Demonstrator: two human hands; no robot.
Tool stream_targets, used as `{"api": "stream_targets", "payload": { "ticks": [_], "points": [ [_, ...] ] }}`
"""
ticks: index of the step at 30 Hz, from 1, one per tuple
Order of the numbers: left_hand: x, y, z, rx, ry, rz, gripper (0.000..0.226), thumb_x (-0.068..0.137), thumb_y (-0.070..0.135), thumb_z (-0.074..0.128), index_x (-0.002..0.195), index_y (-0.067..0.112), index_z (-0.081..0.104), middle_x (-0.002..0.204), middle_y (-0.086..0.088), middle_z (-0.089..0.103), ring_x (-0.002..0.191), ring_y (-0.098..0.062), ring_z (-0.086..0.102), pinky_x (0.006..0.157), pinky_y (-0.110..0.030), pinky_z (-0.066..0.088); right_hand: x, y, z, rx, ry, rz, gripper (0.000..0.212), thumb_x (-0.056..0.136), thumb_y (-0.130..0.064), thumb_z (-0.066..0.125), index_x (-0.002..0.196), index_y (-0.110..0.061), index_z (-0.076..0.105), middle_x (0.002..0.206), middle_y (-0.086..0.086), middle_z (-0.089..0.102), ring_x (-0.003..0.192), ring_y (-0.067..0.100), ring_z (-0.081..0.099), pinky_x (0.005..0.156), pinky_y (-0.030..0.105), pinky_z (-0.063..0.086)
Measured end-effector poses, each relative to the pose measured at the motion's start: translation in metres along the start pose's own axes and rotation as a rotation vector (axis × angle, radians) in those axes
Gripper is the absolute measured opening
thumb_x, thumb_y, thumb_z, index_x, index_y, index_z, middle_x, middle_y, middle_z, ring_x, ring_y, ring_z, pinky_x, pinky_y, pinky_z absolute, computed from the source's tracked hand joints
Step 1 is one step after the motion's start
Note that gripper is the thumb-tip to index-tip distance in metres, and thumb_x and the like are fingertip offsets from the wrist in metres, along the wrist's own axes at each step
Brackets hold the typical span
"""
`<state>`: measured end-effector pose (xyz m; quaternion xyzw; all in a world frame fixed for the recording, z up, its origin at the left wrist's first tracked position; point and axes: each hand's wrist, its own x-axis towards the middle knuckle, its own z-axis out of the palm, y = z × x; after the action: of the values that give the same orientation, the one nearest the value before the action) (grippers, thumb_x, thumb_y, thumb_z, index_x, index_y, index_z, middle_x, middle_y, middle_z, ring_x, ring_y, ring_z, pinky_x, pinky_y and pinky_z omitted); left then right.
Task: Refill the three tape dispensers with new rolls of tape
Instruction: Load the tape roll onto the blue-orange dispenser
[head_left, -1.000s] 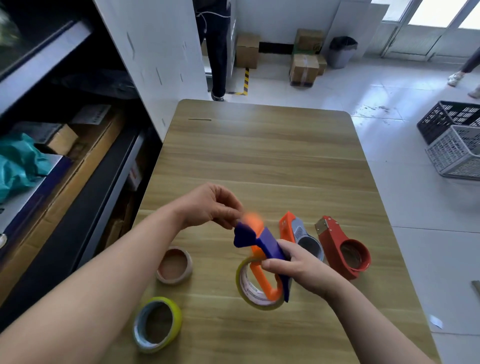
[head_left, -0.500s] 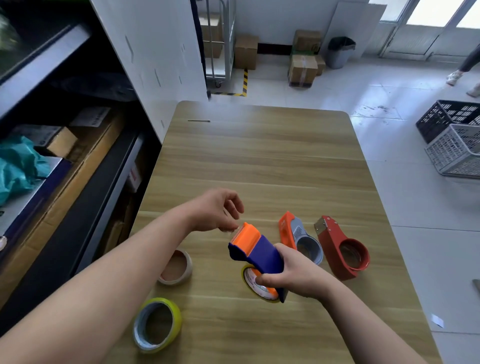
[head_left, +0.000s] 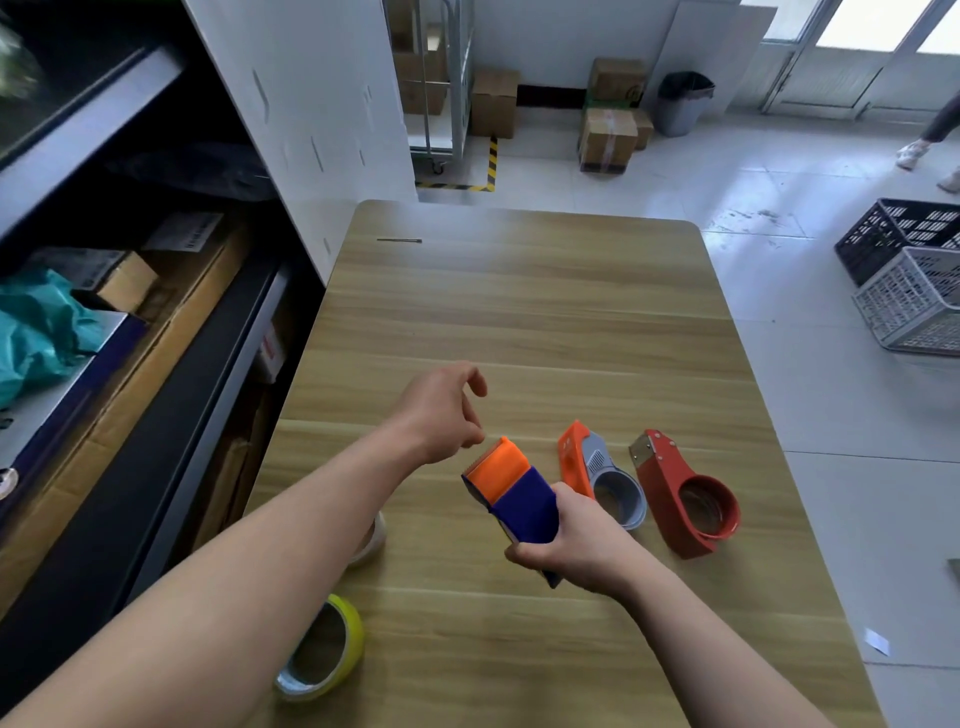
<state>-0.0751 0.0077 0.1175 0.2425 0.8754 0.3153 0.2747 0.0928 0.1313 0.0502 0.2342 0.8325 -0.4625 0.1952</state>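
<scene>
My right hand (head_left: 574, 551) grips a blue and orange tape dispenser (head_left: 511, 491) just above the wooden table (head_left: 519, 322), its orange end pointing away from me. My left hand (head_left: 444, 413) hovers just left of that orange end with loosely curled fingers, holding nothing. An orange and grey dispenser (head_left: 597, 475) and a red dispenser (head_left: 683, 493) lie side by side to the right. A yellow tape roll (head_left: 327, 649) lies near the front left. A pale roll (head_left: 371, 540) is mostly hidden behind my left forearm.
Dark shelving with cardboard boxes (head_left: 130, 291) runs along the table's left side. Two plastic crates (head_left: 909, 280) stand on the floor to the right. Boxes (head_left: 608, 135) and a bin (head_left: 683, 101) sit by the far wall. A person's feet (head_left: 930, 156) show at far right.
My right hand turned the blue dispenser so its top faces me; the roll seen under it earlier is out of sight. My left hand let go of its tip and lifted away.
</scene>
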Motion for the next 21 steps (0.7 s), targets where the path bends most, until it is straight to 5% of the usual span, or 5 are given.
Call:
{"api": "stream_targets", "payload": {
  "ticks": [8, 13, 21],
  "points": [
    [-0.001, 0.004, 0.004, 0.048, 0.145, 0.079, 0.029, 0.075, 0.001, 0.072, 0.088, 0.018, 0.052, 0.07, 0.005, 0.067, 0.067, -0.012, 0.065, 0.065, -0.035, 0.057, 0.006, 0.002, 0.005, -0.032, 0.072, -0.003, 0.05, 0.06, -0.046, 0.077, 0.095, -0.025, 0.047, 0.081, -0.003, 0.066, 0.064, 0.012, 0.067, 0.057, 0.025, 0.056],
    [-0.002, 0.007, 0.002, 0.044, 0.216, 0.096, 0.023, 0.077, -0.001, 0.067, 0.084, 0.014, 0.051, 0.071, 0.001, 0.067, 0.07, -0.015, 0.065, 0.065, -0.034, 0.054, 0.006, 0.008, 0.001, -0.102, 0.093, 0.044, 0.048, 0.061, -0.047, 0.074, 0.093, -0.025, 0.046, 0.076, -0.003, 0.067, 0.063, 0.014, 0.069, 0.062, 0.032, 0.057],
    [-0.005, 0.021, -0.008, 0.066, 0.204, 0.147, 0.02, 0.078, -0.002, 0.066, 0.085, 0.011, 0.052, 0.073, 0.002, 0.066, 0.074, -0.018, 0.066, 0.066, -0.033, 0.053, 0.003, 0.017, 0.004, -0.105, 0.121, 0.086, 0.051, 0.064, -0.048, 0.076, 0.097, -0.025, 0.045, 0.077, -0.004, 0.067, 0.062, 0.01, 0.067, 0.058, 0.025, 0.054]
  ]
}}
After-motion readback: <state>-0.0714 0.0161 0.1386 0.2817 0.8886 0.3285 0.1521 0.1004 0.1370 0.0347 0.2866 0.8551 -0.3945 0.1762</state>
